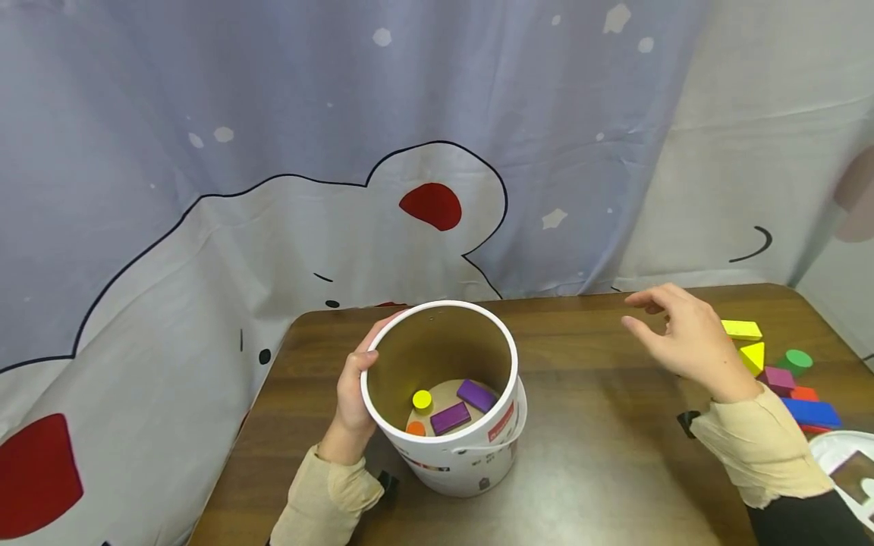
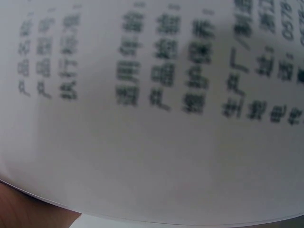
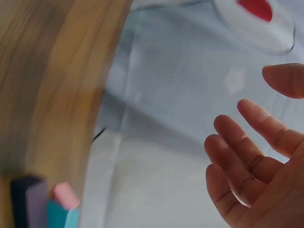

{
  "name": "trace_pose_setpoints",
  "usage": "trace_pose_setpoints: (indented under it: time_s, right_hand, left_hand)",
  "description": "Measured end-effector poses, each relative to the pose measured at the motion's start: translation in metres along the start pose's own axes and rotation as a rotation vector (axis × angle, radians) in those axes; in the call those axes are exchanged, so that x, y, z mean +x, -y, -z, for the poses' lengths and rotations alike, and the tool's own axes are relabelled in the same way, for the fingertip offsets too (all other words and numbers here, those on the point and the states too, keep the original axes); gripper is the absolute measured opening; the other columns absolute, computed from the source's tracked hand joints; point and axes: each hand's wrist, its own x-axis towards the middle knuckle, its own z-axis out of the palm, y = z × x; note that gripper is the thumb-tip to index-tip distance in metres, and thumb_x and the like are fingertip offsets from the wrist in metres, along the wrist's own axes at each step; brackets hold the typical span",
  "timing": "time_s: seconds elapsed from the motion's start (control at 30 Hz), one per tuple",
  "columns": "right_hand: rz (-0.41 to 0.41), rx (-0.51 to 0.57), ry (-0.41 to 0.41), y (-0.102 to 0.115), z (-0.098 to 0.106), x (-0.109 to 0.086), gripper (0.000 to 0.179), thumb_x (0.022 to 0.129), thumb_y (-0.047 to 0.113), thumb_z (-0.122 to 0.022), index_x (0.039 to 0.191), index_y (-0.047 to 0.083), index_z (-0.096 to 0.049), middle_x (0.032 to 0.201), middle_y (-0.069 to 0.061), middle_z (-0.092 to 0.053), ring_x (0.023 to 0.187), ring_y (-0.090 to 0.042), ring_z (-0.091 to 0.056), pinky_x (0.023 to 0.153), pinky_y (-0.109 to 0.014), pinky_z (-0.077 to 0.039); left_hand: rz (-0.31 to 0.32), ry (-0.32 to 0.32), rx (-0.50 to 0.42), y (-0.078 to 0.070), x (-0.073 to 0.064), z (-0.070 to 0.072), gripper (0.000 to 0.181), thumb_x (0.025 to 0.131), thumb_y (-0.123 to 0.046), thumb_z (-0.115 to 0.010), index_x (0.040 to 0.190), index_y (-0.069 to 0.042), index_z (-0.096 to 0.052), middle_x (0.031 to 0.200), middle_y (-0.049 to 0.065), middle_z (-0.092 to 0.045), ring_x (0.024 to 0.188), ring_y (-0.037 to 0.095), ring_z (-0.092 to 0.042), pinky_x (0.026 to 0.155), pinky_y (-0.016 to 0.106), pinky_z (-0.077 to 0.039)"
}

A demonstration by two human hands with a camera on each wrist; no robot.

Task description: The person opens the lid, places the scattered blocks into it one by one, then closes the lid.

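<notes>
A white bucket [image 1: 464, 474] with printed labels and a wire-like handle [image 1: 522, 413] stands on the table, tilted slightly in view. My left hand [image 1: 355, 390] grips its left rim, thumb over the edge and fingers around the outside. Inside lie two purple blocks [image 1: 451, 418], a yellow cylinder [image 1: 422, 401] and an orange piece [image 1: 416, 429]. Printed bucket wall [image 2: 142, 156] fills the left wrist view. My right hand [image 1: 690, 341] hovers over the table's right side, fingers loosely bent; its palm [image 3: 270, 199] holds nothing in the right wrist view.
Right of my right hand lie loose blocks: a yellow bar [image 1: 741, 330], a yellow triangle [image 1: 752, 358], a green cylinder [image 1: 796, 362], a magenta block [image 1: 778, 381] and a blue block [image 1: 812, 413]. A white lid-like ring [image 1: 843, 440] sits at the right edge. A patterned curtain [image 1: 273, 114] hangs behind.
</notes>
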Motion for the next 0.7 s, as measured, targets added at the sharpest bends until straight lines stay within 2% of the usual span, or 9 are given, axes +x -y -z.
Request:
trace_pose_setpoints:
  time_s: [0.1,0.2,0.37,0.5,0.6,0.7]
  right_hand:
    - [-0.065,-0.027,0.039,-0.024,0.006,-0.003,0.035,0.096,0.032,-0.070,0.122,0.008,-0.069,0.122,-0.018,-0.068,0.109,-0.039,-0.063,0.085,-0.048,-0.048]
    - [-0.142,-0.078,0.098,-0.045,0.011,-0.005,0.043,0.098,0.037,-0.065,0.127,0.006,-0.066,0.127,-0.024,-0.063,0.112,-0.044,-0.059,0.088,-0.060,-0.044]
    - [-0.200,-0.200,0.186,-0.076,0.013,-0.009,0.050,0.097,0.035,-0.064,0.131,-0.001,-0.061,0.125,-0.034,-0.056,0.109,-0.052,-0.054,0.086,-0.065,-0.044]
    - [-0.222,-0.261,0.263,-0.092,0.012,-0.012,0.054,0.091,0.028,-0.069,0.132,-0.006,-0.058,0.126,-0.039,-0.052,0.110,-0.059,-0.051,0.086,-0.070,-0.044]
    - [-0.238,-0.288,0.330,-0.098,0.010,-0.013,0.055,0.090,0.025,-0.069,0.132,-0.007,-0.057,0.127,-0.041,-0.050,0.110,-0.060,-0.051,0.084,-0.072,-0.046]
    - [-0.241,-0.302,0.357,-0.101,0.007,-0.014,0.052,0.088,0.022,-0.068,0.131,-0.006,-0.058,0.126,-0.040,-0.052,0.106,-0.058,-0.056,0.079,-0.071,-0.048]
  left_hand:
    - [0.004,0.001,0.003,0.001,0.000,0.001,0.067,0.094,-0.018,-0.017,0.157,-0.004,-0.036,0.154,0.015,-0.047,0.138,0.027,-0.048,0.116,0.048,-0.039]
    - [0.008,0.000,0.003,0.000,0.000,0.000,0.068,0.093,-0.017,-0.016,0.157,-0.004,-0.036,0.153,0.014,-0.047,0.138,0.026,-0.049,0.115,0.049,-0.039]
    - [0.014,-0.011,0.008,-0.006,-0.001,-0.006,0.068,0.094,-0.018,-0.015,0.156,-0.006,-0.038,0.152,0.010,-0.050,0.137,0.026,-0.049,0.115,0.049,-0.038]
    - [0.004,-0.008,0.015,-0.009,-0.001,-0.009,0.065,0.095,-0.021,-0.019,0.156,-0.006,-0.039,0.151,0.009,-0.051,0.137,0.027,-0.049,0.115,0.050,-0.038]
    - [0.001,-0.004,0.013,-0.010,-0.001,-0.010,0.065,0.096,-0.021,-0.020,0.155,-0.006,-0.039,0.150,0.008,-0.051,0.137,0.027,-0.048,0.115,0.050,-0.038]
    - [0.004,-0.003,0.008,-0.009,0.000,-0.009,0.066,0.094,-0.018,-0.017,0.156,-0.005,-0.039,0.150,0.008,-0.051,0.137,0.026,-0.048,0.116,0.050,-0.037]
